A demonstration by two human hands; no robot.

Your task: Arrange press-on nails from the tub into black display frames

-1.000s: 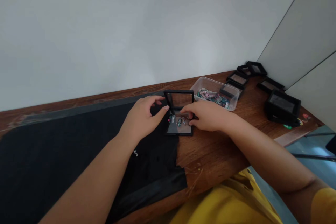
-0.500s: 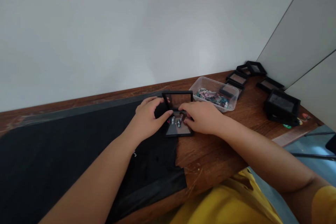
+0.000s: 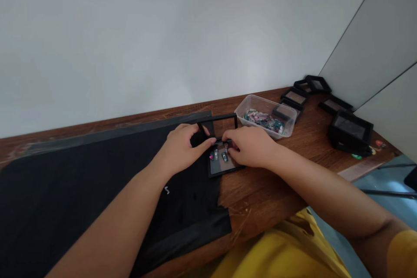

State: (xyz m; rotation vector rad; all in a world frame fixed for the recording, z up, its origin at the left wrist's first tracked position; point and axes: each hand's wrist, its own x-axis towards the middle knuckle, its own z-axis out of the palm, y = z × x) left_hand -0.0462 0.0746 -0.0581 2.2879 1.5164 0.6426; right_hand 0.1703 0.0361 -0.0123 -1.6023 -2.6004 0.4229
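A small black hinged display case point(image 3: 216, 175) with clear panes stands unfolded at the edge of the black mat, its lid raised at the back. Several small shiny pieces point(image 3: 224, 156) lie on its lower pane, one of them pink. My left hand point(image 3: 182, 145) grips the left side near the hinge, thumb on the frame and fingers behind the lid. On the right side my right hand point(image 3: 252, 145) is closed around the case, index finger by the hinge and thumb near the pieces. Its other fingertips are hidden.
A clear plastic tub point(image 3: 283, 132) of small shiny pieces stands behind my right hand. More black cases point(image 3: 350, 128) lie at the right end of the wooden table point(image 3: 260, 186). The black mat point(image 3: 81, 182) covers the left, with a small white bit point(image 3: 167, 190) on it.
The case has turned slightly, its lower half shifting a little right and toward me. The raised lid's top edge now slants and sits further left. Both hands keep their hold.
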